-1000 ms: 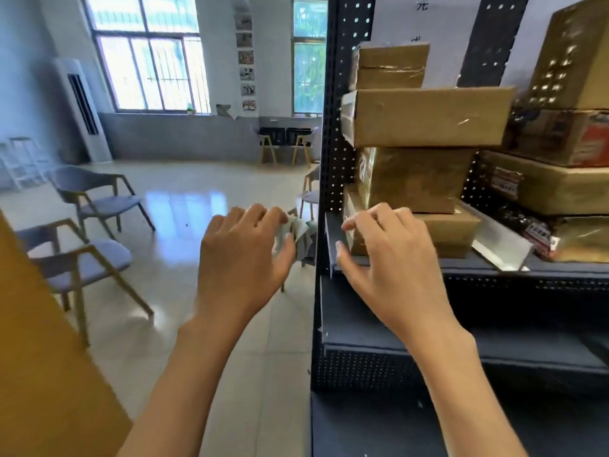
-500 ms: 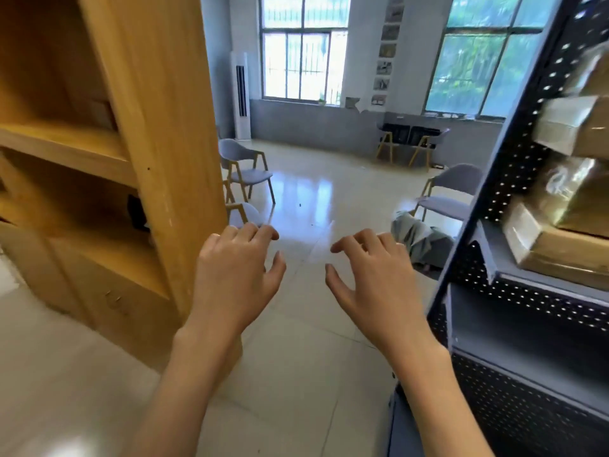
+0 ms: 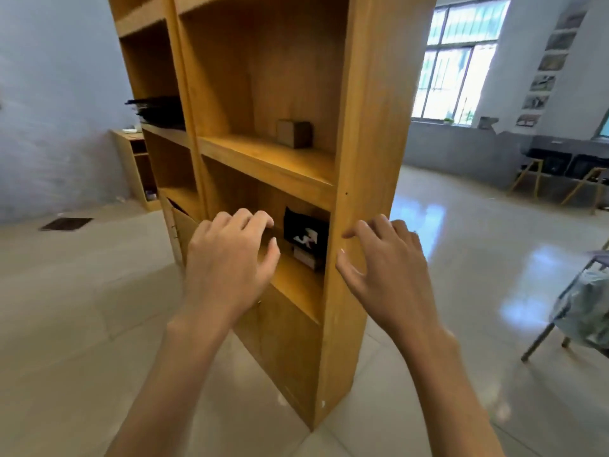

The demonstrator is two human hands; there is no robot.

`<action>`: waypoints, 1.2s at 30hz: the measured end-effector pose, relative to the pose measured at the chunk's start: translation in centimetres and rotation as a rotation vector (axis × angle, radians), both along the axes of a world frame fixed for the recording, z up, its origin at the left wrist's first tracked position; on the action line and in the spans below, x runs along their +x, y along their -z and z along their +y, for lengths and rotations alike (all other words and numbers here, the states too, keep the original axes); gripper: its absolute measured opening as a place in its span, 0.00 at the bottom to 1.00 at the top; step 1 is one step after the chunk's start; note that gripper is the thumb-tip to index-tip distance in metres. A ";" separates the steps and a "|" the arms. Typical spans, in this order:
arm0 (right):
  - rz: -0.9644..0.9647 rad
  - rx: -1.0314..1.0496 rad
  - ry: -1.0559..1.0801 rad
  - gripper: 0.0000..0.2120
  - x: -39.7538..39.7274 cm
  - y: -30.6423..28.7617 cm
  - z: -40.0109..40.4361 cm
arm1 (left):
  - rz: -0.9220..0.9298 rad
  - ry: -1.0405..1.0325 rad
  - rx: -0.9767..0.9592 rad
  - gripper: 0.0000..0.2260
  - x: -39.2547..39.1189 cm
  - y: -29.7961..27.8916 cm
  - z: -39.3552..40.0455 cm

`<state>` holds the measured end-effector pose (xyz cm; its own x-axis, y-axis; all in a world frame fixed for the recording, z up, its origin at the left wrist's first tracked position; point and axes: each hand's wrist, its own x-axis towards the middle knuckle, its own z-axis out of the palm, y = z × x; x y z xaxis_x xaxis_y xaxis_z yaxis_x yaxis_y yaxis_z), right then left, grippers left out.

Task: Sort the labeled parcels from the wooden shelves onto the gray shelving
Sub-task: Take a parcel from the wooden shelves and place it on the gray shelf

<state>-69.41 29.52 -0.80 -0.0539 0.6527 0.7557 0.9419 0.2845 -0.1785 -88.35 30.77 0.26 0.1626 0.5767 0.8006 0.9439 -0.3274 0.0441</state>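
Note:
The wooden shelves [image 3: 372,133] fill the middle of the view. A small brown box [image 3: 294,133] stands at the back of the upper shelf board. On the board below sits a black parcel with a white mark [image 3: 305,234], and a small pale box [image 3: 306,258] lies under its front. My left hand [image 3: 227,265] hovers in front of that lower compartment, fingers loosely curled, holding nothing. My right hand [image 3: 385,268] is raised before the shelf's right side panel, fingers spread and loosely bent, holding nothing. The gray shelving is out of view.
Dark flat items [image 3: 155,110] lie stacked in the left column of the shelves. A low wooden cabinet [image 3: 135,166] stands by the left wall. A chair with a pale bundle [image 3: 583,308] is at the right. Shiny tiled floor [image 3: 478,258] spreads around.
My view has swung left from the gray shelving to the wooden shelves, which now face me. Both hands stayed raised and hold nothing throughout.

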 end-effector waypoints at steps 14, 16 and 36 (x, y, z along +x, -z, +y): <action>-0.059 0.037 -0.077 0.09 -13.4 0.3 18.9 | 0.001 -0.046 0.013 0.08 -12.2 0.9 17.5; -0.049 0.004 -0.067 0.09 -14.1 0.1 22.3 | 0.008 -0.028 0.012 0.11 -12.6 0.7 20.9; -0.114 -0.086 0.158 0.11 -16.3 -4.3 50.6 | 0.029 0.159 0.004 0.09 -13.9 -2.4 53.3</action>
